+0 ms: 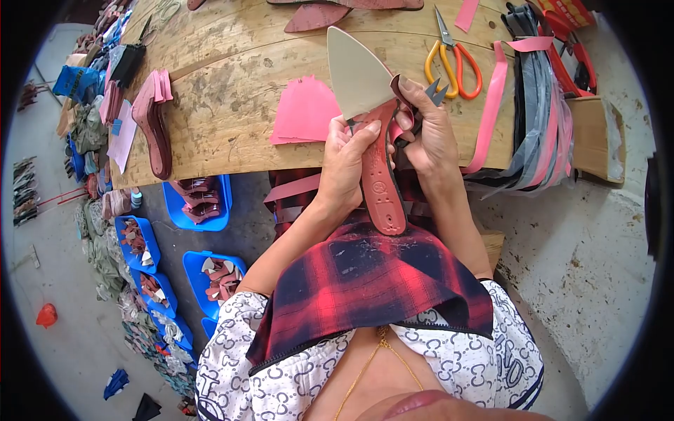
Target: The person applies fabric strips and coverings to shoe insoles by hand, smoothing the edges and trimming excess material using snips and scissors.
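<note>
Scuffed wooden table point(232, 91) tops my remote view; I see the left hand point(345, 161) gripping a cream-tipped red-brown piece point(382, 186) above the table's near edge, the right hand's point(435, 137) fingers holding dark snips point(437, 92) and pinching its side, scissors point(448, 46) lying beyond

A workshop: wooden bench point(232, 91), scissors point(447, 42), long pink and grey strips point(544, 116), blue bins point(226, 200) of small reddish pieces point(222, 279).

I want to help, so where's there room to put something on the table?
The widest bare patch of table lies between the dark red stack and the pink sheets. A smaller one lies between the right hand and long pink strip, below the scissors. Bundled strips crowd the right end.
</note>
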Demonstrator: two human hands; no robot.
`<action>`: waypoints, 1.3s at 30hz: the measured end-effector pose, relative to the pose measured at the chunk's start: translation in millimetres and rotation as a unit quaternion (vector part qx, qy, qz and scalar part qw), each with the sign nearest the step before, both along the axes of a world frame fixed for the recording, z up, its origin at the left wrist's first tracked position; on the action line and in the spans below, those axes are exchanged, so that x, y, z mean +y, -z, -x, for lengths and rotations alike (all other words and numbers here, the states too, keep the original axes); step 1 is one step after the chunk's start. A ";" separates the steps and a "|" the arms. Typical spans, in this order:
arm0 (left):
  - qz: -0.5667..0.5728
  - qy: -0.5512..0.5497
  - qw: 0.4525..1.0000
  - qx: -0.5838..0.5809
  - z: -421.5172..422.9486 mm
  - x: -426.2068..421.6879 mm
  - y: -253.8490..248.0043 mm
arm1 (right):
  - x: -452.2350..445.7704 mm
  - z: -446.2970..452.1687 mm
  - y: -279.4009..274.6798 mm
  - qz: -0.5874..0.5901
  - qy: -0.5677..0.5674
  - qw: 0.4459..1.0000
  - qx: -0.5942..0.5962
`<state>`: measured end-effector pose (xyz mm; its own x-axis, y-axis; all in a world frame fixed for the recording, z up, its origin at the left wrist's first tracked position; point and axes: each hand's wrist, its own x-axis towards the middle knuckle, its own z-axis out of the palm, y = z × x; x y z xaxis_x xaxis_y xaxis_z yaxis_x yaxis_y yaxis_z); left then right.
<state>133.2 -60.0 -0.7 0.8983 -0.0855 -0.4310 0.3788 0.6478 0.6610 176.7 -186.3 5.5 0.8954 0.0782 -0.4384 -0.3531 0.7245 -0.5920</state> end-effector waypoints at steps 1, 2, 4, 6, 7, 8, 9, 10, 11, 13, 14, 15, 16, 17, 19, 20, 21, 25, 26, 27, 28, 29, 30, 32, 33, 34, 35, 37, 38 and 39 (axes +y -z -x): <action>0.000 -0.005 1.000 0.000 0.7 -0.8 0.8 | 0.7 1.3 1.6 0.033 -0.002 0.999 -0.003; 0.000 -0.011 1.000 -0.001 0.7 -1.7 1.2 | 2.0 2.7 2.2 0.066 -0.004 0.998 -0.008; -0.036 -0.031 0.999 -0.026 -0.3 -3.2 0.0 | 3.2 3.1 1.3 0.234 0.003 0.967 -0.103; -0.081 -0.034 0.994 -0.072 -3.5 -2.3 2.2 | 2.6 1.7 -1.5 0.483 0.025 0.832 -0.273; -0.107 -0.026 0.988 -0.104 -7.4 -1.0 7.9 | -0.9 -3.7 -4.2 0.490 0.047 0.791 -0.363; -0.131 0.003 0.984 -0.124 -12.3 0.6 6.2 | -8.4 -6.6 -10.8 0.499 0.037 0.780 -0.377; -0.154 0.030 0.977 -0.144 -17.4 2.0 2.1 | -18.7 -10.3 -19.7 0.507 0.026 0.767 -0.392; -0.178 0.073 0.969 -0.156 -25.1 8.4 -5.7 | -28.3 -16.0 -26.8 0.513 0.016 0.752 -0.414; -0.205 0.109 0.958 -0.170 -33.1 15.0 -15.5 | -38.6 -20.7 -32.6 0.544 0.034 0.736 -0.401; -0.519 0.095 0.745 -0.407 -46.7 27.4 -29.7 | -60.2 -24.4 -48.9 0.598 0.076 0.699 -0.384; -0.650 0.074 0.577 -0.489 -56.1 33.6 -39.9 | -65.7 -21.6 -51.9 0.560 0.044 0.762 -0.321; -0.652 0.153 0.503 -0.547 -53.8 35.4 -63.5 | -51.5 -18.8 -56.9 0.508 0.049 0.815 -0.274; -0.725 0.162 0.343 -0.575 -55.3 31.4 -78.7 | -35.0 -13.5 -58.6 0.411 0.037 0.867 -0.280; -0.650 0.241 0.404 -0.597 -54.3 35.1 -104.3 | -29.6 -7.9 -65.5 0.416 -0.035 0.872 -0.256; -0.638 0.322 0.407 -0.568 -52.7 48.7 -126.5 | -35.5 -7.7 -79.6 0.423 -0.247 0.848 -0.202; -0.649 0.391 0.398 -0.517 -49.1 55.4 -137.4 | -48.0 -21.6 -78.5 0.443 -0.300 0.811 -0.237; -0.660 0.386 0.397 -0.508 -44.7 64.1 -135.4 | -63.7 -36.3 -71.2 0.463 -0.352 0.769 -0.265; -0.612 0.405 0.525 -0.431 -30.1 103.3 -67.9 | -126.7 -70.6 -79.1 0.790 -0.067 0.469 -0.389; -0.571 0.416 0.588 -0.394 -17.5 103.1 -49.1 | -117.1 -55.4 -101.3 0.832 0.060 0.291 -0.469; -0.477 0.489 0.631 -0.368 -17.6 99.3 -43.5 | -96.6 -32.3 -104.9 0.776 0.047 0.460 -0.430; -0.364 0.522 0.702 -0.320 -18.9 98.0 -42.5 | -70.8 -6.6 -101.6 0.699 0.037 0.613 -0.365; -0.248 0.545 0.759 -0.256 -20.1 96.5 -41.6 | -51.6 19.2 -89.4 0.563 -0.114 0.768 -0.284; -0.121 0.520 0.829 -0.167 -17.1 102.0 -48.0 | -35.7 44.1 -77.7 0.385 -0.245 0.872 -0.176; 0.119 0.427 0.896 0.021 -12.8 107.1 -65.7 | -3.9 61.1 -67.7 0.373 -0.396 0.834 -0.089; 0.066 0.398 0.915 0.019 -8.4 101.0 -78.2 | 8.4 67.2 -68.8 0.344 -0.321 0.880 -0.061; 0.010 0.368 0.930 0.017 0.3 93.9 -91.9 | 13.4 69.1 -65.8 0.337 -0.248 0.904 -0.086; -0.050 0.336 0.941 0.010 3.3 89.2 -103.5 | 17.4 65.6 -62.0 0.329 -0.172 0.921 -0.115; -0.176 0.454 0.868 -0.095 -1.1 92.6 -121.4 | 12.2 59.3 -54.7 0.293 -0.088 0.942 -0.137; -0.235 0.504 0.818 -0.148 -1.9 94.3 -124.4 | 0.8 56.6 -50.4 0.268 -0.083 0.951 -0.130; -0.307 0.506 0.790 -0.160 1.3 90.1 -128.0 | -5.9 56.6 -45.8 0.245 -0.081 0.959 -0.121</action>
<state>131.9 30.1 127.3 0.5750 -0.6933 -0.4344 0.2468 -0.3592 0.9000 120.1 -192.2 51.3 0.9691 0.0632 -0.2385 -0.2465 0.2861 -0.9259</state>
